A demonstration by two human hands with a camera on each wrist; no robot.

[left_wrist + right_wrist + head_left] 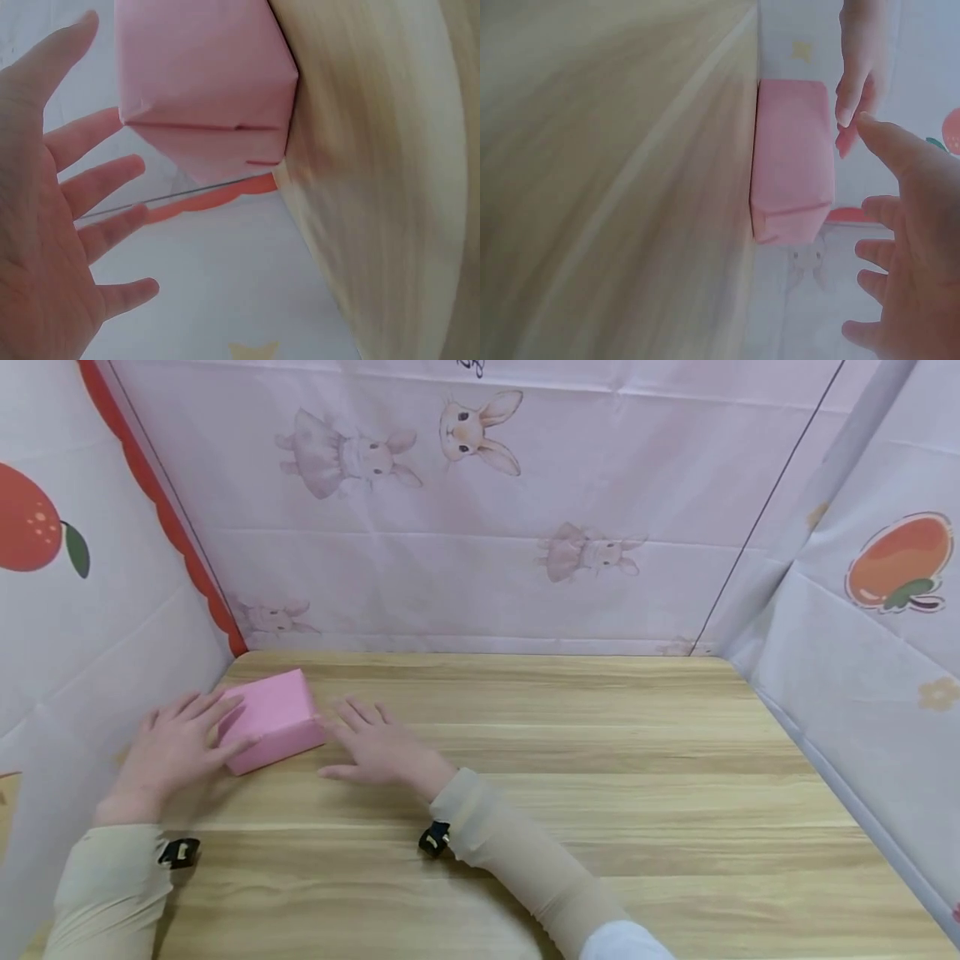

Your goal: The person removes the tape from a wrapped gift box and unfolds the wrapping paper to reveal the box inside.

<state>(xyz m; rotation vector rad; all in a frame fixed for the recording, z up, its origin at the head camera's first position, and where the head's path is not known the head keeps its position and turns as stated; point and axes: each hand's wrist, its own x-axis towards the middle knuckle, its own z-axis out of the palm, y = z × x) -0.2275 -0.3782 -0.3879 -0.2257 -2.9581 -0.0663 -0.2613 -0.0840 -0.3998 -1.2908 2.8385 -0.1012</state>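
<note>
A pink paper-wrapped box point(273, 718) lies flat at the far left of the wooden table, with folded paper showing on its end in the left wrist view. My left hand point(176, 747) is at the box's left side, fingers spread and straight, overlapping its edge in the head view. In the left wrist view that hand point(60, 202) has its palm toward the box with the fingers fanned out. To the right of the box hovers my right hand point(382, 747), fingers extended and holding nothing. The right wrist view shows the box point(793, 150) between both hands' directions.
The wooden table point(600, 793) runs up to a cloth backdrop point(450, 585) printed with rabbits. Cloth side walls stand at the left point(75, 635) and right point(847, 677), with the left one close beside my left hand. Black wrist cameras point(434, 840) sit at both cuffs.
</note>
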